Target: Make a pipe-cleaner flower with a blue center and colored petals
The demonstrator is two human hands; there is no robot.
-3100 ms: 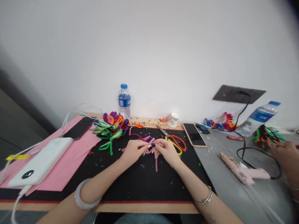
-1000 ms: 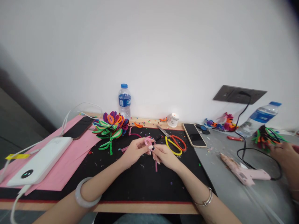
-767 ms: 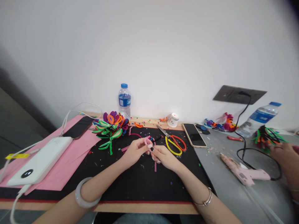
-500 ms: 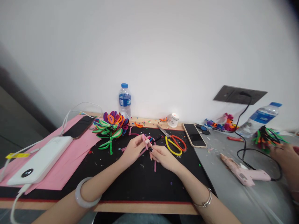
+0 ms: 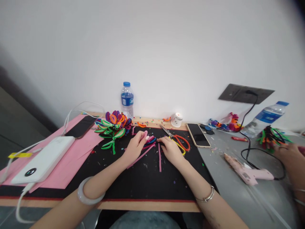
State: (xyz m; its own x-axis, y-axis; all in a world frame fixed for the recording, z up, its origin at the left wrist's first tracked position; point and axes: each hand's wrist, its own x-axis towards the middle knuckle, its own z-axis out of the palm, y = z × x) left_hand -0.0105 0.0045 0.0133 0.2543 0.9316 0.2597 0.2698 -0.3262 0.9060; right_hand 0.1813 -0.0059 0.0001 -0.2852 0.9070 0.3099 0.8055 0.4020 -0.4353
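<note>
Partly, left hand (image 5: 136,147) hides pink strips (image 5: 149,138) (grip unclear).

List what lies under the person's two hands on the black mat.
Under the left hand and right hand lie loose pink strips and a small pile of coloured strips on the black mat. Whatever sits directly beneath the palms is covered.

On the worktop: water bottle (image 5: 126,98) by the wall, scissors (image 5: 177,140), phone (image 5: 198,135), pink glue gun (image 5: 246,170), white power bank (image 5: 44,159) on pink sheet (image 5: 71,152).
</note>
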